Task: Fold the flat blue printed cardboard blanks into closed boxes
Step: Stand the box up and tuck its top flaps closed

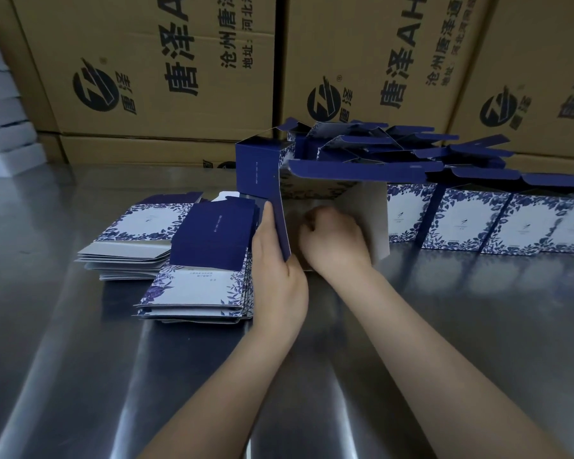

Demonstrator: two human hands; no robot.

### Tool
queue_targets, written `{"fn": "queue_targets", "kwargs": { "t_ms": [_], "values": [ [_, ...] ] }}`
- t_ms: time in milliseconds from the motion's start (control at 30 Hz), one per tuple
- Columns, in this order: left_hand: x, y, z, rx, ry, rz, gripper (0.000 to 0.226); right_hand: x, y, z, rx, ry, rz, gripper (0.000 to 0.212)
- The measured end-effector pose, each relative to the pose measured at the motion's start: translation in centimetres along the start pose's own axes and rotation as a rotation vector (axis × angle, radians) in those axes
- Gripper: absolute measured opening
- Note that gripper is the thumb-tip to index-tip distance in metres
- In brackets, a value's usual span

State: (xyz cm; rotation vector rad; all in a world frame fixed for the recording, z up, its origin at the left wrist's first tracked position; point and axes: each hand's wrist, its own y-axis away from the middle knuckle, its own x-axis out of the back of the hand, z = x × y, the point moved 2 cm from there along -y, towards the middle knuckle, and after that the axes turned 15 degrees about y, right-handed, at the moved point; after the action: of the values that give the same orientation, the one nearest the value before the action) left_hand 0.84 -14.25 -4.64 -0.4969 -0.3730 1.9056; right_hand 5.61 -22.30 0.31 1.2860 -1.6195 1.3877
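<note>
Half-folded box (257, 170) is pinched at its dark blue left wall by the left grip (275, 260), fingers flat outside, thumb inside. The right grip (333, 235), blurred, is curled into a fist inside the box's mouth, with nothing seen in it. The box stands on the steel tabletop (80, 326), long axis left to right, mouth facing the person. Flat blanks (193, 260) are stacked just to the left, and folded boxes (511, 223) line up to the right.

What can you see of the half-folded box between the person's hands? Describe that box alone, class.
The half-folded box is thin printed card: dark blue outside with white-and-blue leaf panels, plain grey-white inside. It rests on the metal table, its open end facing the camera, a blue flap sticking out rightward. The left hand pinches its left wall; the curled, blurred right hand reaches inside.
</note>
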Motion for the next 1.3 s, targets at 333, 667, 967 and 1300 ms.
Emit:
{"fn": "queue_targets", "kwargs": {
  "t_ms": [333,667,967,1300],
  "values": [
    [0.7,-0.7,0.3,0.034,0.036,0.037,0.075,6.7,4.9,1.5,0.308,-0.379,0.882,0.022],
    [0.7,-0.9,0.8,0.018,0.164,-0.003,0.071,3.2,0.9,7.1,0.152,-1.013,0.439,0.045],
    [0.7,-1.1,1.0,-0.033,0.19,-0.087,0.071,2.2,0.2,6.6,0.284,-1.221,0.053,0.043],
    [1.1,-1.7,2.7,0.125,0.475,-0.12,0.079,1.6,0.3,6.4,0.126,-1.223,0.059,0.024]
  ]
}}
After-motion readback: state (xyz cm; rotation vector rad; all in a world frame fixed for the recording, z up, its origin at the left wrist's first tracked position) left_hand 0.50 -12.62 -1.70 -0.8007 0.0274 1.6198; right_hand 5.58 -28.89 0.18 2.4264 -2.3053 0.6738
